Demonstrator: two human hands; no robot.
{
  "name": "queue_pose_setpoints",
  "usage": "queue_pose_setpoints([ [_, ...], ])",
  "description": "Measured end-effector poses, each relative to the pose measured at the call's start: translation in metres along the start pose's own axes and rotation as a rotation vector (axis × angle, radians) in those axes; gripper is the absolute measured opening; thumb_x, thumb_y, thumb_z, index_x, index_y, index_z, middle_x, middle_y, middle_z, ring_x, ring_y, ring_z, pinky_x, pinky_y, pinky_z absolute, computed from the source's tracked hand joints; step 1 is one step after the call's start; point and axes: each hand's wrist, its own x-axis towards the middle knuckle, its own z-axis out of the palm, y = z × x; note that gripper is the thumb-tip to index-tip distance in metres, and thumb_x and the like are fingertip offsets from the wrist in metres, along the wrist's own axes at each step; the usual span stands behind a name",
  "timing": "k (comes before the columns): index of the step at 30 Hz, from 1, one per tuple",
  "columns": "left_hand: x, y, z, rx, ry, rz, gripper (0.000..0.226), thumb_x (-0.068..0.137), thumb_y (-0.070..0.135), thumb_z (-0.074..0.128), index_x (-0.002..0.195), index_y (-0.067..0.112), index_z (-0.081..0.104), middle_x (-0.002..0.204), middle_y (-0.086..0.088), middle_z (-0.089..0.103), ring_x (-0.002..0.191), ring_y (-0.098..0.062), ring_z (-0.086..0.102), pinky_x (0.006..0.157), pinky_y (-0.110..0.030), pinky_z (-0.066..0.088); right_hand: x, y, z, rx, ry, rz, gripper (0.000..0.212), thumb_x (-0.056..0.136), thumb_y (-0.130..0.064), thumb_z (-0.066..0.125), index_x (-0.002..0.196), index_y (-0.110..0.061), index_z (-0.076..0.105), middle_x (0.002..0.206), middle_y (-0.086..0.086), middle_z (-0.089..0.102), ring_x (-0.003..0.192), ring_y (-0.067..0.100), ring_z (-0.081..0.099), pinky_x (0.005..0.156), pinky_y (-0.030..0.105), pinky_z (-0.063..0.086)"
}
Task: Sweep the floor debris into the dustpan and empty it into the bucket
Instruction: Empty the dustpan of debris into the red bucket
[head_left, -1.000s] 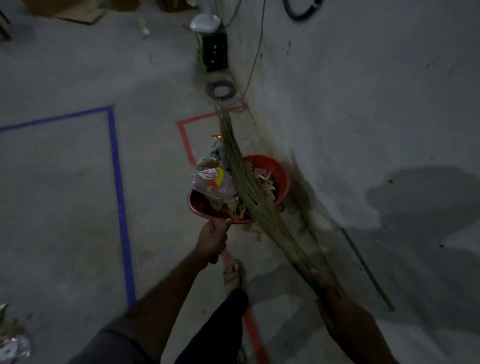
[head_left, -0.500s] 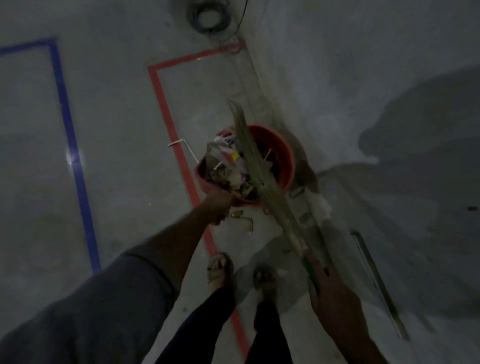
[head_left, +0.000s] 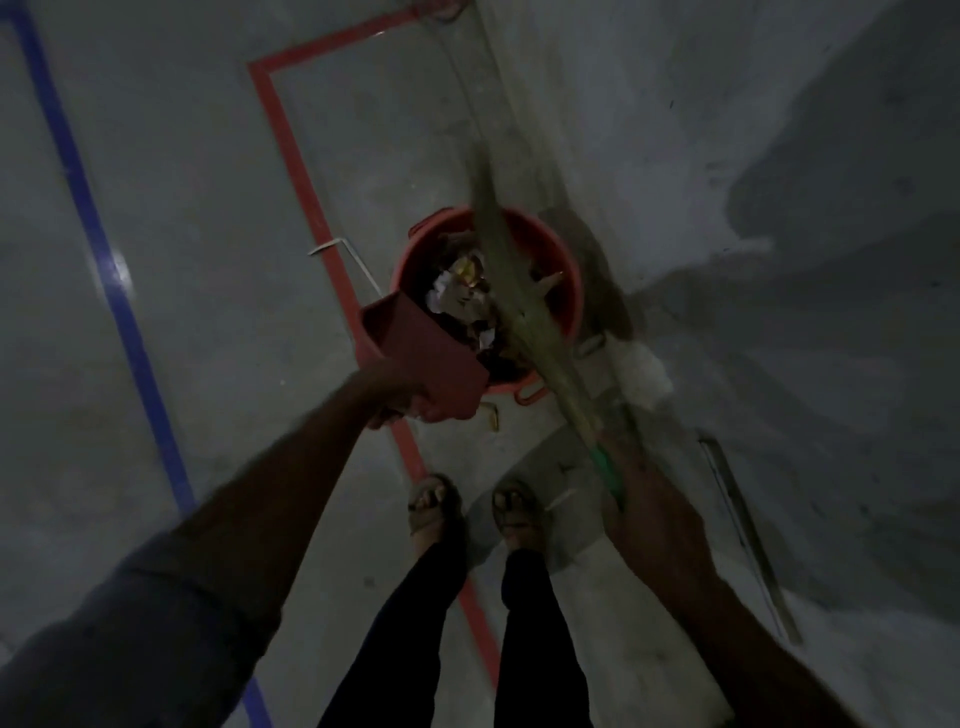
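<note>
Tipped up since a moment ago, the dustpan now shows its underside, mouth over the red bucket by the wall. Debris lies in the bucket. The left hand grips the dustpan; the right hand grips the broom, its bristles across the bucket. Red tape runs beside it.

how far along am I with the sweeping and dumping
Sweeping looks done for this load. In hand: your left hand tips the red dustpan over the red bucket, where paper scraps lie, while your right hand holds the grass broom across it. Left: finish emptying. Other floor debris can't be judged.
</note>
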Motion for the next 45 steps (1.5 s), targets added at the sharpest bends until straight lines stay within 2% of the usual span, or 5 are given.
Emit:
queue_pose_setpoints([
  [10,-0.004,-0.049,0.029,-0.213,0.189,0.069,0.03,0.096,0.034,0.065,0.09,0.006,0.057,0.071,-0.012,0.056,0.049,-0.021,0.05,0.04,-0.022,0.039,0.218,-0.03,0.077,0.038,-0.388,0.049,0.049,0.088,-0.025,0.059,0.134,-0.011,0.051,0.128,0.015,0.06,0.112,0.034,0.06,0.092,0.044,0.052],
  [22,-0.114,-0.039,0.063,-0.446,0.286,0.118,0.046,0.098,0.042,0.061,0.123,0.004,0.055,0.084,-0.008,0.059,0.06,-0.02,0.055,0.048,-0.023,0.043,-0.041,0.064,-0.061,0.242,-0.153,-0.082,0.072,0.093,-0.024,0.06,0.155,-0.036,0.027,0.142,-0.001,0.052,0.117,0.018,0.056,0.091,0.024,0.044],
  [32,-0.204,-0.067,0.099,-0.615,0.334,0.175,0.034,0.097,0.038,0.064,0.099,0.005,0.055,0.068,-0.008,0.05,0.039,-0.011,0.042,0.041,-0.022,0.034,-0.119,0.065,-0.098,0.323,-0.01,-0.236,0.067,0.093,-0.012,0.065,0.149,-0.033,0.033,0.143,-0.01,0.042,0.122,-0.001,0.04,0.097,0.004,0.024],
  [38,-0.273,-0.096,0.114,-0.745,0.423,0.23,0.032,0.098,0.038,0.062,0.095,0.007,0.054,0.065,-0.004,0.045,0.039,-0.009,0.037,0.04,-0.022,0.033,-0.14,0.032,-0.111,0.391,-0.015,-0.454,0.075,0.097,-0.022,0.061,0.151,-0.053,0.019,0.147,-0.015,0.046,0.126,0.005,0.05,0.101,0.03,0.045],
  [45,-0.337,-0.157,0.116,-1.011,0.555,0.304,0.031,0.1,0.034,0.062,0.084,0.009,0.05,0.058,-0.001,0.039,0.037,-0.008,0.032,0.039,-0.019,0.029,-0.154,-0.045,-0.123,0.287,-0.015,-0.811,0.072,0.096,-0.024,0.06,0.153,-0.047,0.024,0.149,-0.029,0.038,0.13,-0.003,0.044,0.103,0.015,0.04],
])
